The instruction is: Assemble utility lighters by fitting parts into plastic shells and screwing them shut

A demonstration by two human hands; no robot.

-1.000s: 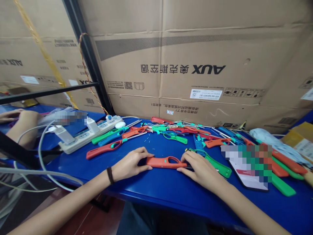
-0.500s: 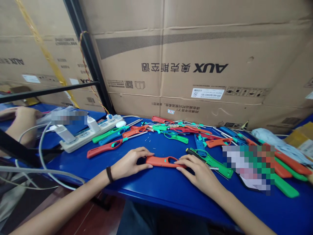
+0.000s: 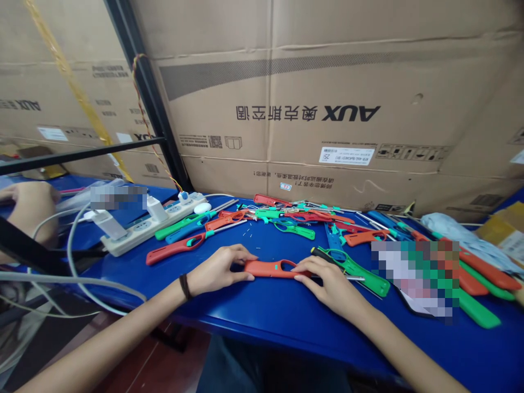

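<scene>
An orange lighter handle (image 3: 270, 268) with a teal trigger lies flat on the blue table (image 3: 278, 316) near its front edge. My left hand (image 3: 216, 268) pinches the handle's left end between thumb and fingers. My right hand (image 3: 327, 281) grips its right end, fingers curled over it. Just right of that hand lies a green lighter handle (image 3: 360, 271) with a black tip and a thin metal rod.
Several orange, green, blue and red lighter handles (image 3: 295, 221) are piled behind my hands and along the right. A white power strip (image 3: 143, 226) with plugs and cables sits at the left. Big cardboard boxes (image 3: 311, 98) wall the back. Another person's hand (image 3: 28, 207) rests far left.
My right hand has slid slightly left along the orange handle. My left hand keeps its hold. The handle has stayed on the table.
</scene>
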